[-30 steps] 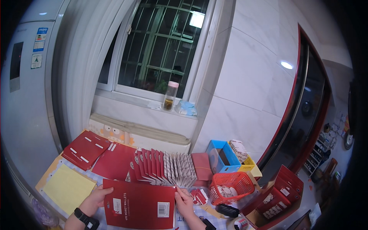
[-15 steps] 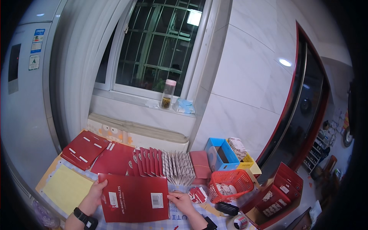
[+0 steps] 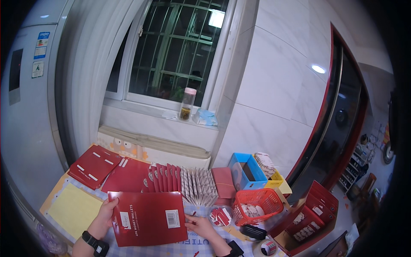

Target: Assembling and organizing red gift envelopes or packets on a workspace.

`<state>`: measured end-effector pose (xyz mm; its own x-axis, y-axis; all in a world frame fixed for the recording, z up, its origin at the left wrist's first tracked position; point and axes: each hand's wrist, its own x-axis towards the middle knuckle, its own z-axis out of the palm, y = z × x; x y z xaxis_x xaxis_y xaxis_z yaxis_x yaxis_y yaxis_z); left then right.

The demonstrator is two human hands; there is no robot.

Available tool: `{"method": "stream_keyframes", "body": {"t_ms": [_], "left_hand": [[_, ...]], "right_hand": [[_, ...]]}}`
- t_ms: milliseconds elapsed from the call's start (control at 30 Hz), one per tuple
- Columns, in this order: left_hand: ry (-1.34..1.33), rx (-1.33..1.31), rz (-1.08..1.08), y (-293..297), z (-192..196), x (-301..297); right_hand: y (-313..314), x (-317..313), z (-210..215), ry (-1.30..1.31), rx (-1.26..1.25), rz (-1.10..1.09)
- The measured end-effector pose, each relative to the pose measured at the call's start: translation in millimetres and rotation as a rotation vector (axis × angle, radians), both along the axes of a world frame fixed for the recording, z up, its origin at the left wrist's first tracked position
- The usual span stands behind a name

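A flat red printed card, with a white label at its left and a barcode patch at its right, is held up over the table's front edge. My left hand grips its left side, thumb on the front face and fingers out of sight behind. At the right edge, my right hand has its fingers pinched together on the card. Just beyond stand a row of red folded cards and fanned grey-white patterned cards. A round dish of small red and white pieces lies beside my right hand.
Red sheets and a yellow sheet lie left. At right are a red basket, a blue bin, a yellow bin, a black case, a tape roll and an open red box.
The red card has shifted slightly up and left and tilted a little. My right hand stays at its right edge. The things on the table look unchanged.
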<state>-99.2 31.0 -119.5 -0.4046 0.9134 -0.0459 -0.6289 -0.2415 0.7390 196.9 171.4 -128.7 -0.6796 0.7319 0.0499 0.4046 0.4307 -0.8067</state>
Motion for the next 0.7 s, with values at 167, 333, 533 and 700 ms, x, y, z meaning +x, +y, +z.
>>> {"method": "stream_keyframes", "body": {"t_ms": [167, 333, 533, 700], "left_hand": [[0.01, 0.013, 0.032, 0.2, -2.6, 1.1], [0.043, 0.078, 0.077, -2.7, 5.2, 7.1], [0.08, 0.115, 0.089, -3.5, -0.3, 4.7], [0.07, 0.162, 0.087, -5.7, 4.3, 9.5]], "right_hand": [[-10.0, -5.8, 3.8, -0.051, 0.18, -0.114], [-9.6, -6.8, 0.3, 0.006, 0.295, -0.15], [-0.7, -6.3, -16.3, 0.322, -0.04, -0.143], [3.4, -2.7, -14.7, -0.12, 0.132, -0.135]]}}
